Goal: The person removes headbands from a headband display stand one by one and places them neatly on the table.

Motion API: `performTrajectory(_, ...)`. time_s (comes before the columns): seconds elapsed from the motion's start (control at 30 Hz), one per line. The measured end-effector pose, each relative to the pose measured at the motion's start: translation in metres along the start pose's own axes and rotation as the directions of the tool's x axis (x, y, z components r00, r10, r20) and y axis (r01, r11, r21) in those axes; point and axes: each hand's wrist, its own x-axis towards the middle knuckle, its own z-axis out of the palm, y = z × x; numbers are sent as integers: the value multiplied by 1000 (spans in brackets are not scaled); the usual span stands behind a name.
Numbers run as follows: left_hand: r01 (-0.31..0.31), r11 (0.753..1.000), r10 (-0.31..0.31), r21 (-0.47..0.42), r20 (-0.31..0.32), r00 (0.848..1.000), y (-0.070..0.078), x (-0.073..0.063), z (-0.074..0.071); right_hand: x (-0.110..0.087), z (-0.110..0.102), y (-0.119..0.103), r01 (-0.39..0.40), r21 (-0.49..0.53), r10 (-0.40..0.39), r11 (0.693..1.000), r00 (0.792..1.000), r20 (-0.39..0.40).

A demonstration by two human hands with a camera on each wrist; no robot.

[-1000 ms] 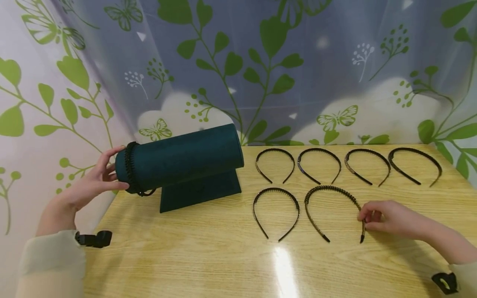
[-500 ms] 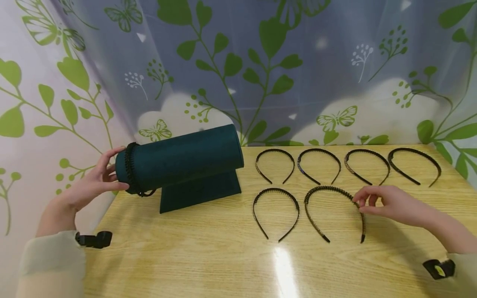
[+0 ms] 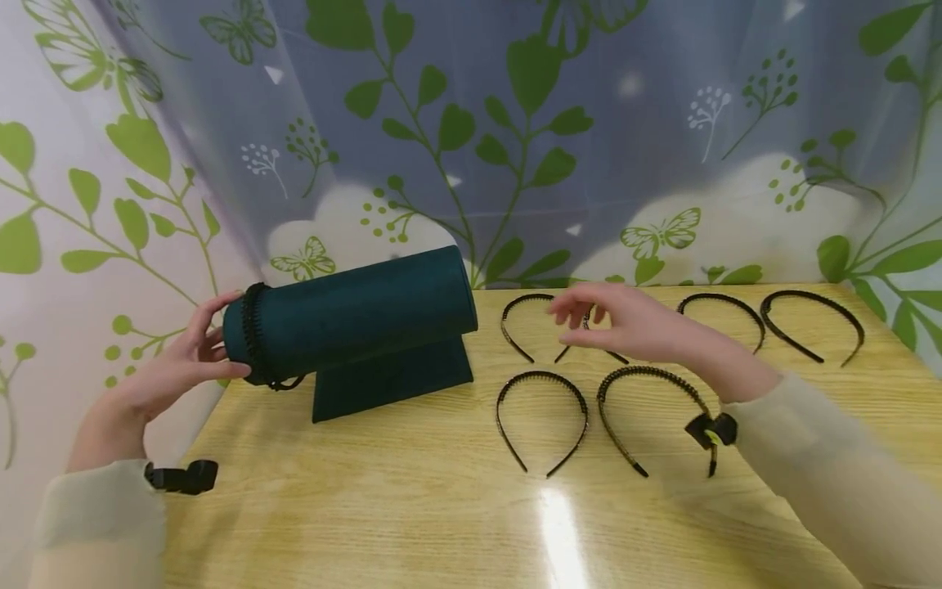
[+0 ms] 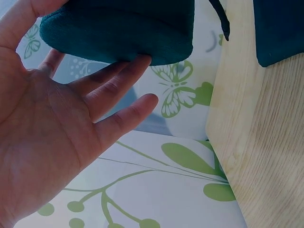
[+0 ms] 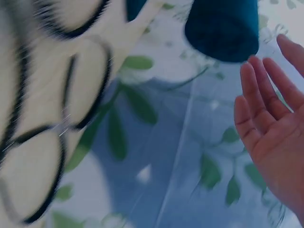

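A dark green velvet headband stand (image 3: 361, 311), a roll on a flat base, stands at the left of the table. My left hand (image 3: 172, 364) grips its left end, thumb below and fingers above. Round the roll near that end sits a black toothed headband (image 3: 253, 331). My right hand (image 3: 625, 323) holds nothing and hovers with loosely bent fingers over the back row of headbands, partly hiding two of them. In the right wrist view the fingertips of the right hand (image 5: 275, 128) overlap the roll's end. A black headband (image 3: 540, 374) and a beaded one (image 3: 651, 370) form the front row.
Farther right in the back row lie a thin headband (image 3: 724, 297) and a plain black one (image 3: 809, 293). The right sleeve (image 3: 824, 466) passes over the beaded headband's side. A leaf-patterned curtain (image 3: 412, 164) stands along the table's (image 3: 353, 507) back edge.
My right hand has left the side of the beaded headband and swung left and back over the back row, empty. The left hand keeps its place on the stand's end.
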Motion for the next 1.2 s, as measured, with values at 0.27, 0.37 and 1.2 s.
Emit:
performTrajectory(0.27, -5, 999, 5, -40, 6, 1000, -1, 0, 1, 78, 11, -44, 116, 86, -113, 990, 993, -41)
performTrajectory(0.37, -8, 999, 8, -40, 8, 1000, -3, -1, 1, 103, 19, -56, 146, 85, -142, 986, 988, -56)
performTrajectory(1.2, -75, 985, 89, -154, 83, 993, -4, -1, -7, 230, 119, -148, 145, -176, -118, 974, 981, 156)
